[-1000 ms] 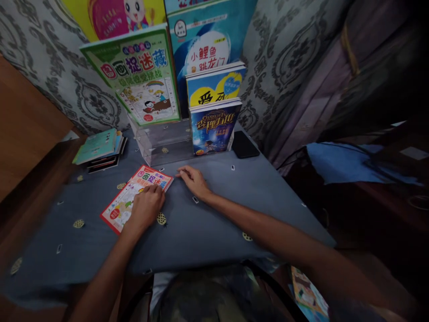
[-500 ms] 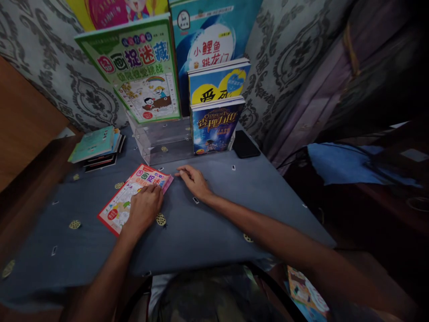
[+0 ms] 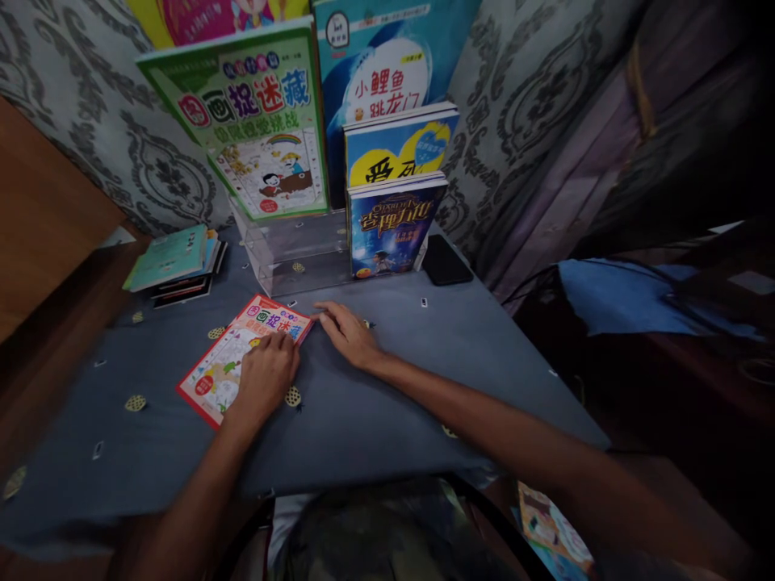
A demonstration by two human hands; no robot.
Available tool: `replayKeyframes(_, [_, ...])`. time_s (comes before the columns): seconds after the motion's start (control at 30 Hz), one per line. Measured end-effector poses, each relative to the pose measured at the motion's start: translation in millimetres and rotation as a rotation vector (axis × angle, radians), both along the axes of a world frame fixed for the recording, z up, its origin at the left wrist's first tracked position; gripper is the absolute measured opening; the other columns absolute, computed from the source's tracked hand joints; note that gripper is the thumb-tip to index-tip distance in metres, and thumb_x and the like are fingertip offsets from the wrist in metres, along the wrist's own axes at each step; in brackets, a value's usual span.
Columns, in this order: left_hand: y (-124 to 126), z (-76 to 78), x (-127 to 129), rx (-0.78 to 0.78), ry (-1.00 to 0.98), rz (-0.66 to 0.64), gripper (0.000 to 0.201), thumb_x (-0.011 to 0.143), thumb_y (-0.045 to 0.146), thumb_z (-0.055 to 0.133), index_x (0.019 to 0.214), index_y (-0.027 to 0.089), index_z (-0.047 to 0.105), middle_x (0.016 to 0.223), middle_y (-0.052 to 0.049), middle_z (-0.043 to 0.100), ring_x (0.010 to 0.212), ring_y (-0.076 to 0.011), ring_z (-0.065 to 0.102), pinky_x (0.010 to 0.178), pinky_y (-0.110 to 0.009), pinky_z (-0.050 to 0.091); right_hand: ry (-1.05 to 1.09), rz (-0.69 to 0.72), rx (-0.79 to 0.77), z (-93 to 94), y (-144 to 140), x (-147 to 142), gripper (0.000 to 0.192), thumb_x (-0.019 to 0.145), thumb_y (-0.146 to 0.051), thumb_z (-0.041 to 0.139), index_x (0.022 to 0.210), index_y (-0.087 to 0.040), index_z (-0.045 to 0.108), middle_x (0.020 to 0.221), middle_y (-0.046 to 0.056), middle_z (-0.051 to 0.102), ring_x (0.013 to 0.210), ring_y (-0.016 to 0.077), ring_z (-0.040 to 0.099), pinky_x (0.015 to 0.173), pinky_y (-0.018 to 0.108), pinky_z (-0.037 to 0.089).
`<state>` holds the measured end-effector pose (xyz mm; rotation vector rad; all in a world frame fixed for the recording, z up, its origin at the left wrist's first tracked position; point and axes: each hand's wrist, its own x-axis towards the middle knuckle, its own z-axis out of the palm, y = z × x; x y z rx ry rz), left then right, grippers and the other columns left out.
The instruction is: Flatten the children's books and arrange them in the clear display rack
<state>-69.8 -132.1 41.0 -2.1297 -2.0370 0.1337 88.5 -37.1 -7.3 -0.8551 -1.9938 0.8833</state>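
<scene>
A picture book with a red border [image 3: 209, 379] lies slantwise on the cloth-covered table. My left hand [image 3: 266, 371] rests over its right side, fingers curled down at the edge and closed on it; the fingertips are partly hidden. Just right of the book's upper right corner is my right hand [image 3: 351, 335]. Its index finger reaches to that corner, and the other fingers are loosely bent, holding nothing that I can see.
A clear acrylic rack [image 3: 291, 262] stands behind, bearing a green picture book [image 3: 266, 129], a dark blue book [image 3: 393, 230] and several others. A black phone [image 3: 446, 260] lies to its right. Stacked books [image 3: 175, 262] sit at the left, and another book [image 3: 550, 524] is below the table.
The book's upper right corner, slightly raised before with a pink edge showing, now lies flatter. My left hand has shifted slightly right; my right hand has moved slightly, its fingers still by the corner.
</scene>
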Motion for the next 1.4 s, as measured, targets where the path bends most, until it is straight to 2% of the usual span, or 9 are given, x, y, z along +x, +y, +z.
replayKeyframes(0.2, [1,-0.7,2,-0.004,-0.004,0.009,0.031,0.102,0.023,0.040,0.106,0.013,0.069,0.110,-0.015,0.070,0.102,-0.0272,0.067,0.080,-0.036,0.055,-0.261,-0.037,0.030,4.4,-3,-4,0.033,0.105,-0.025,0.042,0.132,-0.017,0.059,0.120,0.011,0.071,0.113,0.0210,0.063,0.102,0.036,0.046])
replayKeyframes(0.43, [-4,-7.7,-6,0.056,-0.091,-0.027,0.026,0.102,0.024,0.045,0.112,0.015,0.067,0.122,-0.014,0.069,0.112,-0.0264,0.065,0.093,-0.039,0.055,-0.573,-0.022,0.244,22.3,-24,-3,0.034,0.105,-0.030,0.045,0.133,-0.017,0.059,0.112,0.013,0.073,0.111,0.0276,0.062,0.098,0.043,0.045])
replayKeyframes(0.67, [-2,-10.9,-20,0.093,-0.142,-0.049,0.030,0.102,0.029,0.046,0.121,0.017,0.066,0.133,-0.013,0.068,0.124,-0.0264,0.063,0.104,-0.041,0.051,-0.570,0.025,0.323,11.2,-4,-20,0.044,0.104,-0.036,0.046,0.141,-0.014,0.053,0.124,0.019,0.070,0.125,0.0326,0.054,0.105,0.051,0.039])
replayKeyframes(0.77, [0,-9.7,-29,0.091,-0.198,-0.060,0.030,0.102,0.028,0.044,0.120,0.020,0.066,0.134,-0.010,0.068,0.125,-0.0236,0.063,0.107,-0.039,0.050,-0.576,0.054,0.327,9.0,12,-32,0.042,0.105,-0.037,0.044,0.138,-0.014,0.056,0.125,0.019,0.071,0.128,0.0325,0.052,0.106,0.051,0.037])
replayKeyframes(0.87, [-3,-13.0,-41,0.072,-0.276,-0.118,0.034,0.101,0.029,0.045,0.126,0.016,0.065,0.138,-0.013,0.064,0.131,-0.0243,0.058,0.112,-0.041,0.046,-0.585,0.064,0.334,10.6,24,-44,0.038,0.105,-0.035,0.044,0.134,-0.017,0.059,0.125,0.017,0.071,0.127,0.0306,0.053,0.105,0.048,0.038])
replayKeyframes(1.0, [-19,-21.7,-57,0.027,-0.358,-0.205,0.047,0.101,0.037,0.048,0.141,0.013,0.054,0.152,-0.017,0.051,0.145,-0.0269,0.044,0.118,-0.046,0.039,-0.598,0.080,0.351,13.5,29,-53,0.036,0.105,-0.034,0.045,0.131,-0.017,0.061,0.125,0.016,0.071,0.126,0.0308,0.054,0.103,0.047,0.038])
replayKeyframes(1.13, [-43,-25.1,-68,-0.026,-0.390,-0.272,0.060,0.099,0.048,0.053,0.150,0.019,0.044,0.159,-0.013,0.043,0.149,-0.0259,0.038,0.120,-0.047,0.037,-0.602,0.097,0.369,14.2,30,-58,0.036,0.104,-0.036,0.046,0.132,-0.016,0.060,0.126,0.015,0.071,0.125,0.0316,0.054,0.102,0.047,0.038])
replayKeyframes(1.23, [-60,-22.1,-73,-0.035,-0.385,-0.314,0.065,0.096,0.052,0.058,0.151,0.020,0.044,0.158,-0.014,0.043,0.148,-0.0269,0.039,0.118,-0.048,0.039,-0.587,0.099,0.361,13.2,32,-59,0.036,0.105,-0.038,0.046,0.131,-0.018,0.061,0.125,0.014,0.071,0.124,0.0316,0.054,0.102,0.047,0.038])
replayKeyframes(1.4, [-78,-16.3,-71,-0.007,-0.329,-0.356,0.050,0.096,0.044,0.060,0.141,0.022,0.056,0.150,-0.012,0.055,0.141,-0.0270,0.050,0.114,-0.049,0.045,-0.561,0.097,0.355,9.0,33,-60,0.036,0.104,-0.038,0.047,0.131,-0.018,0.061,0.127,0.015,0.071,0.125,0.0322,0.054,0.103,0.049,0.037])
